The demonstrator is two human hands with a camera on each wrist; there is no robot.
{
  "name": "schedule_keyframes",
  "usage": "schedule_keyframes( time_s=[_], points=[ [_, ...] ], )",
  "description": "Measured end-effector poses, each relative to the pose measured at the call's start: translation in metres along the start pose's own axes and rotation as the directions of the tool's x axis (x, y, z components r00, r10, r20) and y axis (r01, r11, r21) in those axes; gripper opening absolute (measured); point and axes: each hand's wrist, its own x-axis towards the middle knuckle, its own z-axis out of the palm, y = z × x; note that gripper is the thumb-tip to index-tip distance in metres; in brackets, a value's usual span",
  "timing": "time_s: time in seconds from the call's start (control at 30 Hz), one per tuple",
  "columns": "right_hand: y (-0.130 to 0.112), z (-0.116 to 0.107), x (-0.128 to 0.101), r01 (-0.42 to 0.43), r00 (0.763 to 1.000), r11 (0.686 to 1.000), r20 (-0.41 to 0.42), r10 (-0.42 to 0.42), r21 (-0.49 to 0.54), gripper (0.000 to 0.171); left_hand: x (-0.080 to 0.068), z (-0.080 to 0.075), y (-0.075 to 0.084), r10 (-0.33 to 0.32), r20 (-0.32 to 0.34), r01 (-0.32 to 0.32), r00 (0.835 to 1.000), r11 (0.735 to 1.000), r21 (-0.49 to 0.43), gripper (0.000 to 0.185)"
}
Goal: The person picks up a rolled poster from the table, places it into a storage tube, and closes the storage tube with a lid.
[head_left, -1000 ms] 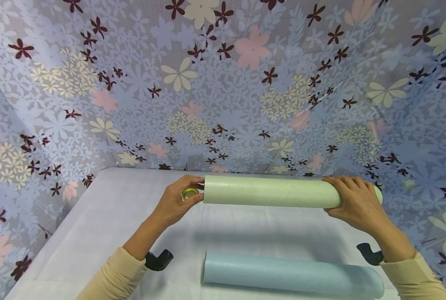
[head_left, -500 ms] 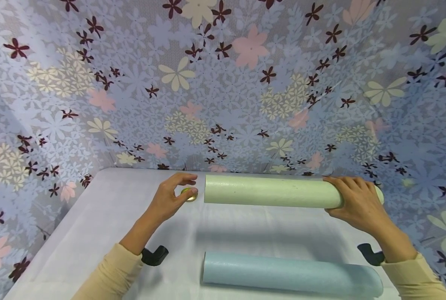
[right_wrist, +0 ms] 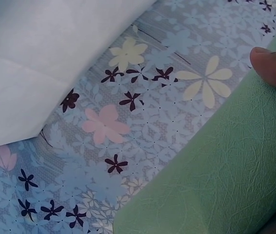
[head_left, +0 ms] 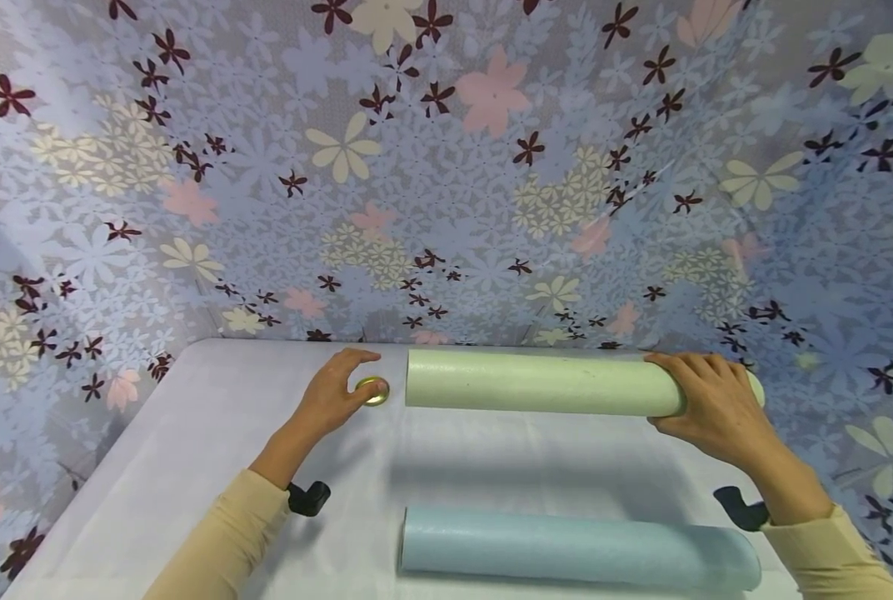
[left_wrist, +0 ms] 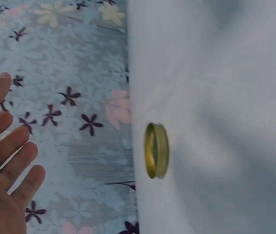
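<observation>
A pale green roll [head_left: 529, 382] with a creased surface is held level, apparently raised above the table. My right hand [head_left: 712, 408] grips it near its right end; in the right wrist view the thumb [right_wrist: 273, 66] presses along its side. Left of the roll, my left hand [head_left: 329, 396] has its thumb and fingers spread apart, holding nothing. A small gold-yellow ring [left_wrist: 162, 151], like a narrow roll of tape, appears on the white surface in the left wrist view, apart from the fingers. From the head, the left thumb partly overlaps that ring [head_left: 374, 402].
A light blue roll [head_left: 566, 547] lies on the white-covered table [head_left: 192, 450] nearer the person. Behind the table hangs a flower-printed cloth [head_left: 446, 167]. Black wrist mounts [head_left: 309, 498] stick out from the sleeves.
My left hand has let go of the green roll's left end and drawn back to the left, its fingers parted. The right hand keeps its grip on the green roll.
</observation>
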Motion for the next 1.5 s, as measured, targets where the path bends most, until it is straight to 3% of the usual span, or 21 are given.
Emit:
schedule_keyframes(
  time_s=[0.2,0.4,0.6,0.97,1.23,1.5],
  points=[
    [-0.002,0.002,0.000,-0.008,1.000,1.000,0.010,0.008,-0.006,0.083,0.006,0.014,-0.018,-0.063,0.066,0.061,0.996,0.998,0.035,0.053],
    [-0.001,0.004,-0.001,-0.003,1.000,1.000,0.003,0.003,-0.013,0.081,0.015,0.026,-0.032,-0.127,0.153,0.115,0.980,0.990,0.084,0.060],
    [0.002,0.005,-0.003,-0.013,1.000,1.000,0.005,0.013,-0.008,0.080,0.023,0.036,-0.046,-0.127,0.199,0.096,0.972,0.983,0.159,0.066],
    [0.005,0.008,-0.006,-0.004,1.000,1.000,-0.005,0.003,-0.004,0.082,0.028,0.050,-0.062,-0.159,0.301,0.074,0.940,0.958,0.276,0.074],
    [0.007,0.009,-0.008,-0.018,1.000,1.000,0.003,0.018,-0.010,0.081,0.032,0.056,-0.065,-0.172,0.345,0.049,0.923,0.940,0.338,0.077],
    [0.011,0.011,-0.010,-0.004,1.000,1.000,-0.008,0.003,-0.006,0.081,0.036,0.060,-0.065,-0.219,0.373,0.075,0.902,0.928,0.364,0.076]
  ],
)
